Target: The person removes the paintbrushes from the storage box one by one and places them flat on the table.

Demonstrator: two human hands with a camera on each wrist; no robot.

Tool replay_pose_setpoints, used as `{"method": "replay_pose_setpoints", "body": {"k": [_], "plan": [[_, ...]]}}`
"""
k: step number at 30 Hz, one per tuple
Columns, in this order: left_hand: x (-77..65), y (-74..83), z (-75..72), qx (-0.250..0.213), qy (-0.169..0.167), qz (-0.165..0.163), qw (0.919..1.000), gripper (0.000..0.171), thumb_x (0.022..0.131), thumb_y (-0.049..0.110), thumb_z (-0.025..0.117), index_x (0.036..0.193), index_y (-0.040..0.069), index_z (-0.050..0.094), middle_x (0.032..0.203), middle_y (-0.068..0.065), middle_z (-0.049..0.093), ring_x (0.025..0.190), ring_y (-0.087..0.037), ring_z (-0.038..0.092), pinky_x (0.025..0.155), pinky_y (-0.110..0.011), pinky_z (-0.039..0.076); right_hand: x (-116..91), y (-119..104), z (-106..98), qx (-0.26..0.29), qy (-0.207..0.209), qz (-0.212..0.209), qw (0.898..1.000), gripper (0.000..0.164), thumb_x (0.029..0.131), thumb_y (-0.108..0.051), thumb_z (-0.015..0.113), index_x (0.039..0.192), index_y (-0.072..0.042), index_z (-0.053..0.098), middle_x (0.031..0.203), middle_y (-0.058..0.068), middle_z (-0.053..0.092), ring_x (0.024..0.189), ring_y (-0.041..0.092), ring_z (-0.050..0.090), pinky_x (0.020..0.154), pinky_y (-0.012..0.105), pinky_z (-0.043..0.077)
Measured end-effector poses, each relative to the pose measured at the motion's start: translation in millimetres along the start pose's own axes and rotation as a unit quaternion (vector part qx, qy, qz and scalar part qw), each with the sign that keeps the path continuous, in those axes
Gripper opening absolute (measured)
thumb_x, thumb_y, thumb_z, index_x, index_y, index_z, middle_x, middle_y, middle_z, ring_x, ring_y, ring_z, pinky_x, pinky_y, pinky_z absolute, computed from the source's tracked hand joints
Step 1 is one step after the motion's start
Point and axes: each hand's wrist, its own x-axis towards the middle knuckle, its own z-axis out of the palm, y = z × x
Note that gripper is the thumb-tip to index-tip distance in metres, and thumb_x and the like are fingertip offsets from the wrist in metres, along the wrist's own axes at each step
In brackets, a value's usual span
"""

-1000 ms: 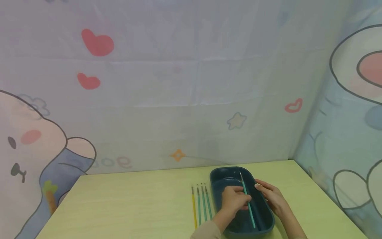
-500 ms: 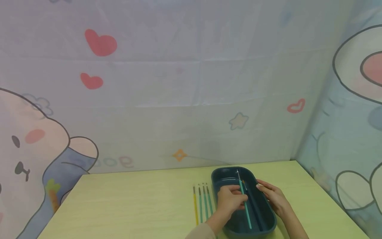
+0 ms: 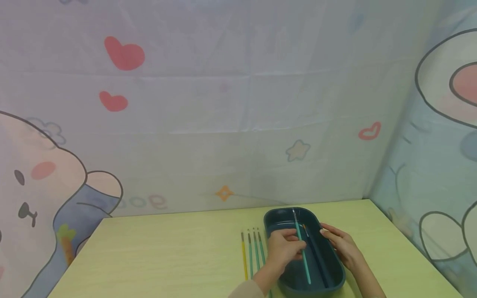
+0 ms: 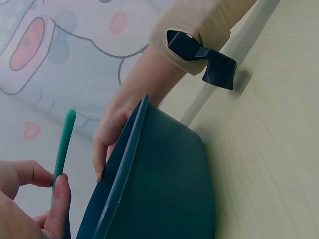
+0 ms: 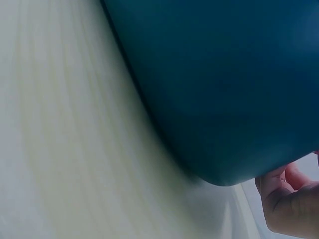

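My left hand (image 3: 281, 250) pinches a green paintbrush (image 3: 302, 252) between thumb and fingers over the dark blue tray (image 3: 273, 227). The brush's bristles point to the far end, and in the left wrist view its rounded handle end (image 4: 69, 119) sticks up past the fingers. Inside the tray lies a dark-handled paintbrush (image 3: 317, 257), slanted along the right side. My right hand (image 3: 342, 246) grips the tray's right rim, thumb over the edge and fingers on the outer wall. In the right wrist view, the tray's wall fills much of the picture, with the right hand (image 5: 294, 201) at its corner.
Left of the tray, a yellow paintbrush (image 3: 244, 256) and several green paintbrushes (image 3: 257, 252) lie side by side on the pale wooden table (image 3: 167, 252). A printed cloth (image 3: 208, 103) hangs behind the table, with another at its right side.
My left hand has shifted a little left with the green paintbrush, uncovering the dark-handled paintbrush in the tray. My right hand keeps its place on the rim.
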Motion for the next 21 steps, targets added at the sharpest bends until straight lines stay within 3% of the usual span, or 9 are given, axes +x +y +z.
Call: {"method": "replay_pose_setpoints", "body": {"k": [5,10,15,18,21], "plan": [[-1.3,-0.1,-5.5,-0.005,-0.001,0.008,1.0,0.042,0.071,-0.005,0.065,0.113,-0.006,0.065,0.086,-0.006,0.063,0.052,-0.008,0.06,0.054,-0.027,0.059,0.3,-0.3,-1.8,0.01,-0.013,-0.002,1.0,0.054,0.093,-0.031,0.062,0.14,-0.01,0.049,0.107,-0.012,0.063,0.093,0.005,0.065,0.079,0.028,0.058],[-2.8,-2.4,-11.9,0.009,0.008,0.006,0.9999,0.042,0.071,-0.004,0.066,0.113,-0.004,0.065,0.086,-0.006,0.063,0.053,-0.008,0.062,0.054,-0.027,0.059,-0.8,0.3,0.5,0.003,-0.003,0.0,1.0,0.061,0.092,-0.032,0.063,0.143,-0.006,0.044,0.125,0.001,0.06,0.095,0.006,0.064,0.08,0.029,0.058],[-3.4,-4.4,-19.2,0.013,0.003,-0.004,0.9999,0.044,0.072,-0.003,0.066,0.116,-0.004,0.063,0.089,-0.006,0.063,0.054,-0.007,0.061,0.055,-0.026,0.059,-0.3,0.8,1.8,-0.013,-0.002,0.0,1.0,0.063,0.093,-0.032,0.061,0.146,-0.004,0.039,0.147,0.021,0.041,0.102,0.008,0.062,0.081,0.029,0.058],[-4.5,-5.2,-24.0,0.01,0.002,-0.003,0.9999,0.045,0.072,-0.003,0.065,0.117,-0.004,0.062,0.09,-0.007,0.063,0.054,-0.007,0.061,0.055,-0.026,0.059,0.5,1.1,1.5,-0.013,-0.004,-0.001,1.0,0.064,0.094,-0.033,0.06,0.146,-0.004,0.038,0.149,0.023,0.037,0.104,0.009,0.062,0.081,0.029,0.058],[-5.3,-6.0,-27.0,0.006,0.007,-0.001,1.0,0.045,0.072,-0.003,0.065,0.117,-0.004,0.062,0.089,-0.007,0.063,0.053,-0.007,0.06,0.055,-0.025,0.059,0.6,1.2,0.6,-0.011,-0.005,-0.003,1.0,0.064,0.094,-0.032,0.061,0.146,-0.003,0.038,0.145,0.019,0.044,0.101,0.008,0.063,0.08,0.029,0.058]]}}
